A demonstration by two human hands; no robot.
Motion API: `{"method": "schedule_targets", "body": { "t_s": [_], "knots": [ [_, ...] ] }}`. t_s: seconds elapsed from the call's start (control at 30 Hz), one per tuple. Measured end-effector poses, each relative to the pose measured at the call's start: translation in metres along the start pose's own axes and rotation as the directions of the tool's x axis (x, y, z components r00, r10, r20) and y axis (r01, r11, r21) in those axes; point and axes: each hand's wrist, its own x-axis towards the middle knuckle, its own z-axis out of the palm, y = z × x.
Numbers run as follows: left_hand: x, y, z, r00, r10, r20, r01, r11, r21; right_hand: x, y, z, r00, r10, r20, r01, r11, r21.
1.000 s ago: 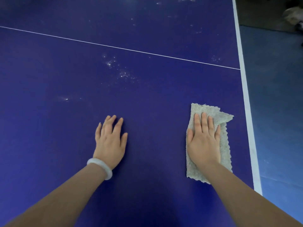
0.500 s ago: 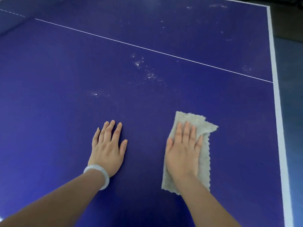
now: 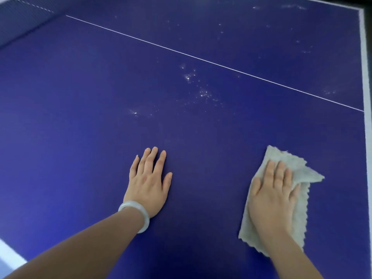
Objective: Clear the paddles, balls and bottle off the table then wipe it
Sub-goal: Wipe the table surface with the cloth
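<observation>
Blue tabletop fills nearly the whole frame. Left hand lies flat, palm down, at lower centre, fingers straight and close together, thumb out to the right, holding nothing. A pale bracelet sits on that wrist. Right hand is at lower right, also flat and palm down, fingers straight, pressing on a grey-beige cloth. The cloth lies on the tabletop under the palm. It is folded, with one corner sticking out to the right of the fingertips and a scalloped edge running down its right side. It sticks out past the hand at top, right and bottom. The hands are well apart, with bare blue surface between them. Both forearms enter from the bottom edge.

A thin white line runs diagonally from upper left to the right edge. A wider white border runs down the right side of the frame, near the cloth but not touching it. Small white specks are scattered at centre frame, above the hands and below the thin line, with more faint specks at upper right. Whether they are droplets or dust, cannot tell. The upper left corner is blurred grey with a dashed pale line. A white patch shows at lower left.
</observation>
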Motion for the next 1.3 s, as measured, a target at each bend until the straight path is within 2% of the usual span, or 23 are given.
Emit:
{"method": "schedule_targets", "body": {
  "t_s": [0.1, 0.2, 0.3, 0.37, 0.43, 0.53, 0.63, 0.8, 0.9, 0.97, 1.03, 1.13, 1.3],
  "knots": [
    [0.001, 0.0, 0.0, 1.0, -0.002, 0.014, 0.002, 1.0, 0.004, -0.021, -0.056, 0.011, 0.981, -0.193, 0.031, 0.195, 0.979, -0.062],
    [0.0, 0.001, -0.001, 1.0, -0.006, 0.028, 0.005, 1.0, 0.013, -0.006, -0.1, 0.023, 0.92, -0.387, 0.061, 0.391, 0.917, -0.08],
    [0.001, 0.0, -0.002, 0.999, -0.003, 0.037, 0.003, 1.0, 0.011, 0.028, -0.108, 0.02, 0.885, -0.456, 0.095, 0.463, 0.884, -0.071],
    [0.001, -0.001, -0.001, 0.999, -0.001, 0.044, 0.001, 1.0, 0.002, 0.04, -0.092, 0.016, 0.923, -0.373, 0.097, 0.379, 0.924, -0.048],
    [0.001, -0.001, -0.002, 0.998, -0.003, 0.06, 0.003, 1.0, 0.001, 0.033, -0.067, 0.014, 0.975, -0.212, 0.065, 0.212, 0.977, -0.003],
    [0.0, -0.001, -0.005, 0.996, 0.005, 0.09, -0.004, 1.0, -0.01, -0.011, -0.059, 0.014, 0.999, -0.041, -0.002, 0.041, 0.999, -0.009],
    [0.001, -0.002, -0.008, 0.995, 0.037, 0.094, -0.033, 0.998, -0.044, -0.044, -0.104, 0.022, 0.998, -0.057, -0.019, 0.057, 0.998, -0.012],
    [-0.001, -0.007, -0.013, 0.991, 0.088, 0.097, -0.074, 0.987, -0.14, -0.033, -0.166, 0.031, 0.998, -0.062, 0.002, 0.062, 0.996, -0.064],
    [0.002, -0.018, -0.017, 0.988, 0.135, 0.077, -0.105, 0.946, -0.308, -0.029, -0.171, 0.035, 0.999, -0.054, -0.006, 0.054, 0.997, -0.058],
    [0.007, -0.035, -0.023, 0.984, 0.165, 0.067, -0.114, 0.873, -0.475, -0.029, -0.17, 0.035, 0.999, -0.051, 0.001, 0.051, 0.997, -0.057],
    [0.018, -0.063, -0.033, 0.987, 0.156, 0.032, -0.115, 0.838, -0.533, -0.029, -0.171, 0.035, 0.999, -0.037, 0.006, 0.037, 0.998, -0.055],
    [0.05, -0.118, -0.043, 0.995, 0.099, -0.022, -0.098, 0.891, -0.443, -0.029, -0.172, 0.032, 1.0, -0.025, 0.004, 0.026, 0.999, -0.048],
    [0.114, -0.183, -0.042, 0.999, 0.044, 0.0, -0.043, 0.979, -0.201, -0.03, -0.171, 0.033, 1.0, -0.015, -0.008, 0.015, 0.999, -0.049]
  ]
}}
